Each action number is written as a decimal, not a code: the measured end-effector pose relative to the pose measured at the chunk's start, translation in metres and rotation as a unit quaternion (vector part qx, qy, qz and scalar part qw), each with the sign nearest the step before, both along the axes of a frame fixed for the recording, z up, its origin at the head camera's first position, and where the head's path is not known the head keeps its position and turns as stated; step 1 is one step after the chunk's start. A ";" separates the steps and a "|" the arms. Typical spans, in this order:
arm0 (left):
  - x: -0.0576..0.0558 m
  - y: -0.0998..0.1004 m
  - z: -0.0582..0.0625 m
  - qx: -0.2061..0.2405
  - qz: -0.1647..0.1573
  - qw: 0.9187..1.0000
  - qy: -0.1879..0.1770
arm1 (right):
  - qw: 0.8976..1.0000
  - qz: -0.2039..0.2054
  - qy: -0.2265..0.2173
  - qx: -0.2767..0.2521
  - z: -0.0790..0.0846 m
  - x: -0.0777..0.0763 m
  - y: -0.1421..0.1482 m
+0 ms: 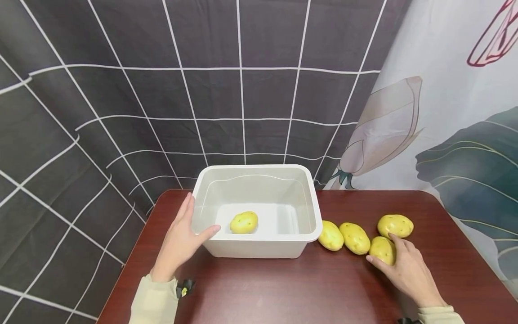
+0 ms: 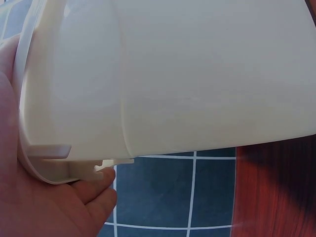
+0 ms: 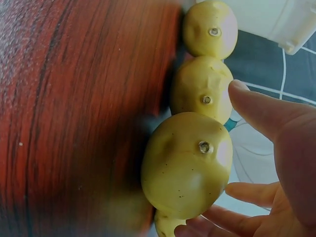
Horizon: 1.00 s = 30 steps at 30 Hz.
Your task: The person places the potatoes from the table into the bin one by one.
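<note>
A white plastic bin (image 1: 259,248) stands on the table with one yellow potato (image 1: 244,222) inside. My left hand (image 1: 178,243) holds its left front corner, thumb over the rim. In the left wrist view, fingers (image 2: 101,190) bend under the bin's rim (image 2: 24,98). My right hand (image 1: 408,270) reaches around a potato (image 1: 382,250) at the right, fingertips right at its skin and thumb at its left side. In the right wrist view that potato (image 3: 185,165) rests on the table, with the thumb standing off beside a farther potato (image 3: 200,89).
Two more potatoes (image 1: 355,238) lie in a row between the bin and the right hand. Another potato (image 1: 395,225) lies just behind the one by my fingers. A dark gridded curtain (image 1: 267,94) hangs behind the brown table (image 1: 275,288).
</note>
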<state>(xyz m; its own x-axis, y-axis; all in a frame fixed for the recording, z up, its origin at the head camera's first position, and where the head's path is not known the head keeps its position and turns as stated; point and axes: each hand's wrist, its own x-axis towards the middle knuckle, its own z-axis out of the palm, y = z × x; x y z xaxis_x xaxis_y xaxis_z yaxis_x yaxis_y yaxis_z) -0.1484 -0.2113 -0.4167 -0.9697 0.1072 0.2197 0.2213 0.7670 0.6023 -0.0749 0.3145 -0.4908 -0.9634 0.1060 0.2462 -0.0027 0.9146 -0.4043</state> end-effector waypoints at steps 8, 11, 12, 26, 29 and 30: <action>0.001 0.000 -0.001 -0.003 0.000 1.000 -0.001 | 1.000 -0.003 -0.011 0.001 -0.003 0.000 0.002; 0.001 0.000 -0.001 -0.003 -0.001 1.000 -0.002 | 1.000 -0.005 -0.019 0.003 -0.003 0.000 0.003; 0.000 0.000 -0.001 -0.003 -0.001 1.000 -0.002 | 1.000 -0.005 -0.021 0.004 -0.003 0.000 0.004; 0.000 0.000 0.000 -0.001 -0.001 1.000 0.003 | 0.999 -0.003 -0.032 0.002 -0.005 -0.001 0.004; 0.000 0.000 0.000 0.001 -0.001 1.000 0.004 | 0.999 -0.002 -0.036 0.002 -0.004 0.000 0.003; 0.000 0.000 0.000 0.002 -0.001 1.000 0.004 | 0.999 -0.002 -0.040 0.002 -0.003 0.000 0.003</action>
<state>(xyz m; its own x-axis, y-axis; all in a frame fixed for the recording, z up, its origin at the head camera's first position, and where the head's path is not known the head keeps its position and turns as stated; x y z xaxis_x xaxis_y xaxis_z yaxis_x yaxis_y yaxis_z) -0.1487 -0.2115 -0.4169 -0.9678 0.1091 0.2270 0.2276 0.7645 0.6031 -0.0752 0.3178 -0.4942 -0.9794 0.1095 0.1697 0.0332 0.9161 -0.3995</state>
